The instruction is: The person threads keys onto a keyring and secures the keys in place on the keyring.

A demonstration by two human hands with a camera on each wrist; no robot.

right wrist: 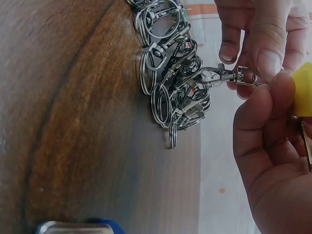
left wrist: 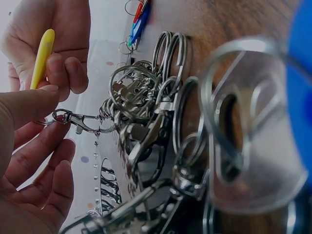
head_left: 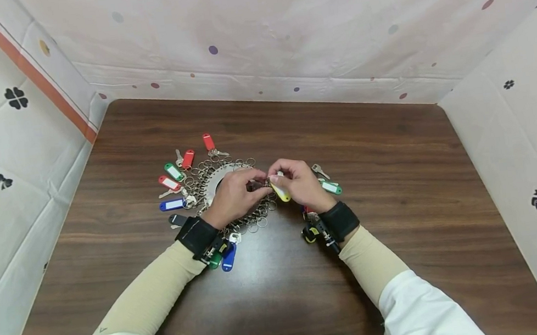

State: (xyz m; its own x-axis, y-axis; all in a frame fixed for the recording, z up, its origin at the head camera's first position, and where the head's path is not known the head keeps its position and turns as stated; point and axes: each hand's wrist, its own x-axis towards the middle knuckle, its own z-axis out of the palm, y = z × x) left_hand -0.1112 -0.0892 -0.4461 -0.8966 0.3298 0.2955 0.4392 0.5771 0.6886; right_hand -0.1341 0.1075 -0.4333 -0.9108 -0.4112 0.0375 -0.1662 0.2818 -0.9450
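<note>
My left hand [head_left: 234, 194] pinches the split ring of a metal swivel clasp [left wrist: 82, 122] between thumb and fingers. That clasp hooks onto a round silver ring-shaped holder [head_left: 212, 180] crowded with clasps and split rings [right wrist: 161, 105]. Close beside it, my right hand [head_left: 301, 183] grips a yellow key tag [head_left: 281, 192]; a key's thin edge [right wrist: 306, 146] shows below the tag in the right wrist view. The fingertips of both hands meet at the split ring [left wrist: 45, 122]. Whether the tag's own ring is threaded there is hidden by fingers.
Around the holder's left side lie red tags [head_left: 188, 159], a green tag [head_left: 173, 171], a blue tag [head_left: 172, 204] and a dark tag [head_left: 178, 220], with keys. Another blue tag [head_left: 229, 257] lies in front. Right of my right hand are a green tag [head_left: 331, 187] and a key [head_left: 320, 171].
</note>
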